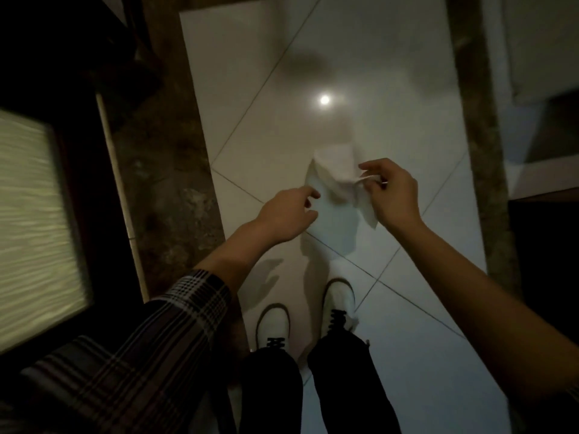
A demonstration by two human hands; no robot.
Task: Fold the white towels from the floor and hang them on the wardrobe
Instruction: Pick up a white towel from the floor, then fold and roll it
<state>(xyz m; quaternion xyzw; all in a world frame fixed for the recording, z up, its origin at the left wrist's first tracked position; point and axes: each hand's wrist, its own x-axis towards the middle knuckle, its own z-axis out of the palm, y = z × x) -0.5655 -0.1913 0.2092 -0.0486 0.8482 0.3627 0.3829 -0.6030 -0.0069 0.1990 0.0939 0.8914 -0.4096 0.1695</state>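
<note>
White towel (336,180) between both hands, above white shoes (338,303).

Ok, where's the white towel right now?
In the head view the white towel is held up mid-frame over the pale tiled floor, between both hands: the right hand pinches its right edge, the left hand its left edge, ahead of the white shoes.

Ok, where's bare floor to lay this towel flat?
Bare tiles ahead of the towel, between the two dark borders. More right of the shoes. Crowded under the hands and at the feet.
</note>
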